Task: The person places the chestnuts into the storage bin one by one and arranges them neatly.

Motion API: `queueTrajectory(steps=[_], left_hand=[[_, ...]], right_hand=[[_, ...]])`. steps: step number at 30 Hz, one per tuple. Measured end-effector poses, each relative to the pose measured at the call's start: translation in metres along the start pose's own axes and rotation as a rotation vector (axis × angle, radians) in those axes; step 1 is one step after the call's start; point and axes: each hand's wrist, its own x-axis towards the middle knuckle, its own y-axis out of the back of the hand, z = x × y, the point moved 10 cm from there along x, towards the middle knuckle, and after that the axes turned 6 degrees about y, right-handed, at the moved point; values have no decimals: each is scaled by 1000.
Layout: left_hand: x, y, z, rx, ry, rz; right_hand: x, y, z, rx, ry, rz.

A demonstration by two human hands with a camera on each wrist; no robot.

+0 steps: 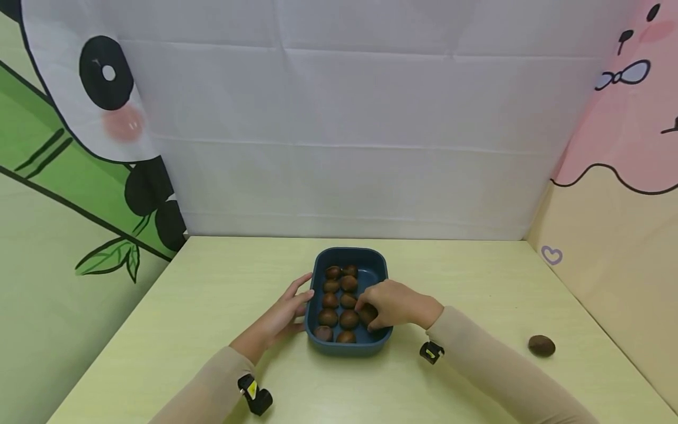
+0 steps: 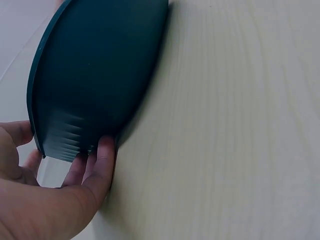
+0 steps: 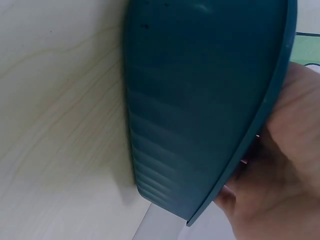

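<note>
A dark blue rectangular box stands on the table, with several brown chestnuts laid in two columns inside. My left hand rests against the box's left side. In the left wrist view, its fingertips touch the outer wall. Reaching over the right rim, my right hand pinches a chestnut low in the box, to the right of the two columns. From the right wrist, the box's wall hides that chestnut and most of the fingertips.
One more chestnut lies on the table at the far right, beyond my right forearm. A pale cloth backdrop rises behind the table's far edge. Printed side panels flank it.
</note>
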Motion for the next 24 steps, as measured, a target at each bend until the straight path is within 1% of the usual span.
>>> queueTrajectory(steps=[7, 12, 16, 20, 24], left_hand=[[0, 0, -1, -1, -1, -2], [0, -1, -1, -1, 0, 2], [1, 0, -3, 5, 7, 13], [2, 1, -4, 4, 7, 17], [1, 1, -3, 5, 2, 12]], right_hand=[[-1, -1, 0, 3, 12, 12], [-2, 1, -1, 23, 17, 21], [-3, 3, -2, 49, 37, 30], [-6, 9, -1, 64, 55, 45], [-15, 21, 1, 84, 58, 74]])
